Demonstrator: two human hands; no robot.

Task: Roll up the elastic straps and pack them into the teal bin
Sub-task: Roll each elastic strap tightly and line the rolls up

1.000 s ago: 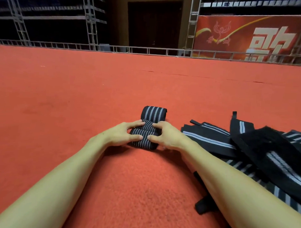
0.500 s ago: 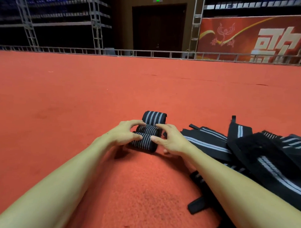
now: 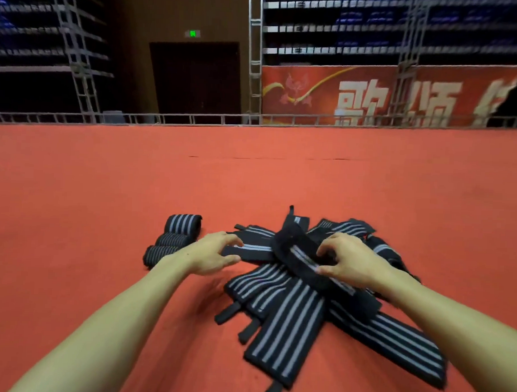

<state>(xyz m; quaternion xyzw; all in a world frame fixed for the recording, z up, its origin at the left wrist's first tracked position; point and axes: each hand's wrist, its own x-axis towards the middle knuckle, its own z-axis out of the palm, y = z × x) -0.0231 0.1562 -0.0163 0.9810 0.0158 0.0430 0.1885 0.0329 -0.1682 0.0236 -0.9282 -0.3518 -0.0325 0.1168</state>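
On the red floor [image 3: 75, 204], well short of its far railed edge, three rolled straps [image 3: 173, 239] lie touching in a row, just left of a loose pile of striped elastic straps [image 3: 291, 314] lying flat and crossed over one another. The left hand [image 3: 211, 254] hovers between the rolls and the pile, fingers spread and loosely curved, holding nothing. The right hand [image 3: 351, 262] is over the pile with its thumb and curled fingers pinching the top strap [image 3: 296, 250], which lies slantwise across the others.
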